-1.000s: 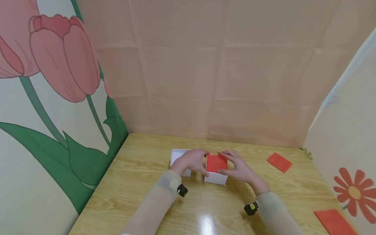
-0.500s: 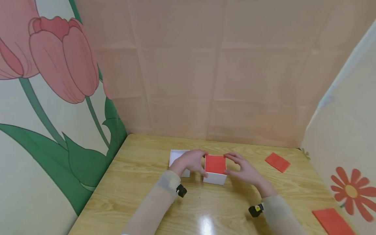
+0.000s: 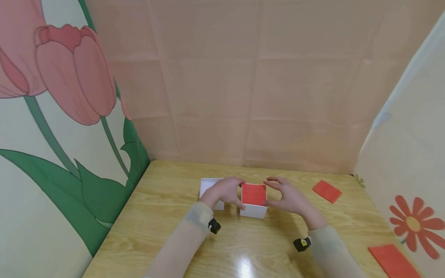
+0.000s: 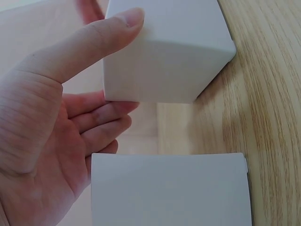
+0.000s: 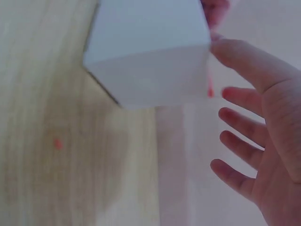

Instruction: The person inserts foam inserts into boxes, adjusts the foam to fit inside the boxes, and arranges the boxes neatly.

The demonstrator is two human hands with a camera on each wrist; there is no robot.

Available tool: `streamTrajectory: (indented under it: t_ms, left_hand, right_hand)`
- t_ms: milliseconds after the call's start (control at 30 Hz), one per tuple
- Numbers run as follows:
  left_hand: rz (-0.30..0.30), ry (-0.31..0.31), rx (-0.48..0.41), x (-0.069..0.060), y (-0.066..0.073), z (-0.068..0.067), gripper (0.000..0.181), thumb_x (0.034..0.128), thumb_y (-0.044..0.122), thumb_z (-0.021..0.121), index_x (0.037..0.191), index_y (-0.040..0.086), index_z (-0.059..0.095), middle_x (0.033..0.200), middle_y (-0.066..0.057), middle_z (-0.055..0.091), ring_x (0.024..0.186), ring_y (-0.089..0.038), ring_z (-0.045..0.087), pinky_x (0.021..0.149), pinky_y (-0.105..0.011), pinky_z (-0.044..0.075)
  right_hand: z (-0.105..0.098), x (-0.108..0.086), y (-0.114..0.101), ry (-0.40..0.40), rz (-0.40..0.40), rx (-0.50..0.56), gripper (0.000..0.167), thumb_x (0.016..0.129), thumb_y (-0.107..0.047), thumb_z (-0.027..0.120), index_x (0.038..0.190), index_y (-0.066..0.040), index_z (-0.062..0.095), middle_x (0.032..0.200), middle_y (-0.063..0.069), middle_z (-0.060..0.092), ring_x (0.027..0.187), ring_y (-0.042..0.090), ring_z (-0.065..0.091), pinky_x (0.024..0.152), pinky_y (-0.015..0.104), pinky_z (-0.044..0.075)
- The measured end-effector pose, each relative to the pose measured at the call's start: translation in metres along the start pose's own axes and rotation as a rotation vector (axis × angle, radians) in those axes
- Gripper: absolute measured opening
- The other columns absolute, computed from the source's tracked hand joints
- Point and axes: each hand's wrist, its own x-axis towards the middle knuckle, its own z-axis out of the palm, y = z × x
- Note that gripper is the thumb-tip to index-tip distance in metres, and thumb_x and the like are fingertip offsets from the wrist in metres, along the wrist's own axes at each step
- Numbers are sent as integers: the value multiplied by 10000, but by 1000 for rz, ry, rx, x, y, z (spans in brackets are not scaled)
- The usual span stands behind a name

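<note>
A white square box (image 3: 253, 211) stands on the table, with a flat red piece (image 3: 253, 194) covering its opening just inside the rim. My left hand (image 3: 225, 191) grips the box at its left edge: in the left wrist view the thumb (image 4: 101, 44) lies on the near face and the fingers reach to the far side. On the right, my right hand (image 3: 288, 197) is spread beside the box. Its thumb tip is at the near right rim, touching or almost touching; the other fingers (image 5: 242, 125) are extended and hold nothing.
An open white box or lid (image 3: 208, 184) stands left of the box, partly behind my left hand. Two red folded pieces lie to the right: a small one (image 3: 327, 191) near the back and a larger one (image 3: 393, 259) at the front right. Fabric walls (image 3: 208, 96) border the wooden table (image 3: 167, 216).
My right hand has drawn back to the right, off the red piece, and its fingers have spread. My left hand has kept its hold on the box.
</note>
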Motion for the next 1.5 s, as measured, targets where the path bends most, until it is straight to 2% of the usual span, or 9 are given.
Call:
streamTrajectory:
  t_ms: [100, 200, 367, 700, 1000, 1200, 1367, 1500]
  left_hand:
    - [-1, 0, -8, 0, -1, 0, 982, 765, 558, 945, 1567, 159, 542, 1473, 29, 620, 1313, -178, 588, 1073, -387, 518]
    - [-9, -1, -14, 0, -1, 0, 981, 760, 563, 947, 1563, 167, 547, 1470, 41, 619, 1310, -173, 588, 1074, -389, 517]
    - [-7, 2, -16, 0, -1, 0, 975, 764, 553, 948, 1563, 164, 548, 1475, 38, 618, 1320, -180, 584, 1085, -398, 511]
    - [2, 3, -4, -1, 1, -2, 974, 763, 545, 951, 1559, 153, 549, 1455, 41, 626, 1309, -174, 588, 1075, -384, 512]
    - [-6, -3, -18, -3, -3, -3, 978, 769, 553, 945, 1570, 165, 539, 1475, 37, 614, 1313, -183, 589, 1077, -409, 518]
    - [17, 8, -15, -4, -2, -4, 956, 770, 532, 951, 1553, 154, 553, 1453, 26, 631, 1300, -189, 599, 1067, -407, 525]
    - [7, 3, -14, -4, 0, -5, 971, 761, 544, 952, 1557, 160, 551, 1455, 26, 632, 1296, -186, 603, 1067, -415, 526]
    - [8, 1, -10, -4, 1, -4, 969, 759, 548, 951, 1554, 162, 554, 1465, 28, 627, 1302, -190, 601, 1069, -422, 526]
  right_hand:
    - [-2, 3, -3, 7, -4, -44, 615, 878, -425, 886, 1416, -178, 721, 1525, 124, 569, 1375, 438, 510, 1041, 678, 497]
    - [1, 6, -6, -20, 20, -56, 576, 886, -433, 877, 1395, -201, 739, 1518, 115, 579, 1371, 430, 518, 1050, 661, 499]
    - [3, 10, -10, -50, 77, -33, 573, 883, -417, 878, 1387, -180, 743, 1540, 135, 557, 1392, 442, 500, 1066, 666, 485]
    - [0, 17, -22, -104, 112, -59, 567, 871, -399, 896, 1348, -123, 763, 1526, 175, 566, 1387, 466, 501, 1080, 681, 464]
    - [5, 33, -34, -90, 32, -55, 489, 882, -382, 888, 1330, -225, 772, 1546, 169, 546, 1350, 464, 530, 1011, 642, 535]
    - [16, 40, -39, -86, 21, -25, 509, 859, -345, 918, 1332, -214, 779, 1565, 200, 516, 1323, 478, 525, 943, 576, 592]
    - [22, 42, -37, -103, 37, -33, 516, 852, -317, 926, 1340, -234, 780, 1570, 199, 511, 1346, 475, 503, 944, 571, 595]
    - [21, 40, -35, -112, 9, -43, 502, 870, -285, 909, 1349, -217, 775, 1557, 233, 511, 1348, 509, 498, 937, 576, 595]
